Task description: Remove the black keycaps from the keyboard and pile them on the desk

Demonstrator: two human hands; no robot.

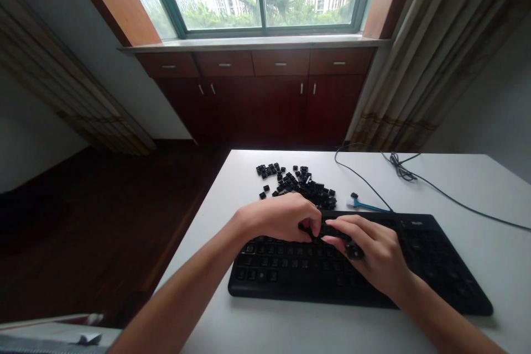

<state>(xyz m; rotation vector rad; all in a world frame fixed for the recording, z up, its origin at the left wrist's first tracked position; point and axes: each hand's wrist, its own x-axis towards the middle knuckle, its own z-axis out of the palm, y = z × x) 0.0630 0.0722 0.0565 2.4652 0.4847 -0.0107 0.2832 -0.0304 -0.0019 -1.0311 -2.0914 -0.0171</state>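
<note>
A black keyboard [307, 287] lies on the white table, with keycaps gone from much of it. My left hand [282, 215] is over its upper middle, fingers bent and pinched together. Something small and black shows between them, too hidden to name. My right hand [373, 249] is closed around a black-handled tool [354, 250], whose rounded end sticks out below the fingers. The fingertips of both hands nearly meet, and the tool's other end is hidden there. Behind the keyboard is a heap of loose black keycaps [296, 181].
A blue-handled brush [367, 206] lies behind the keyboard, beside a small black piece [354, 195]. The keyboard's black cable [365, 180] runs to the back, and a bundled cord [400, 166] lies at the back right. Past the white table [207, 221] stands a red-brown cabinet [257, 105] under a window.
</note>
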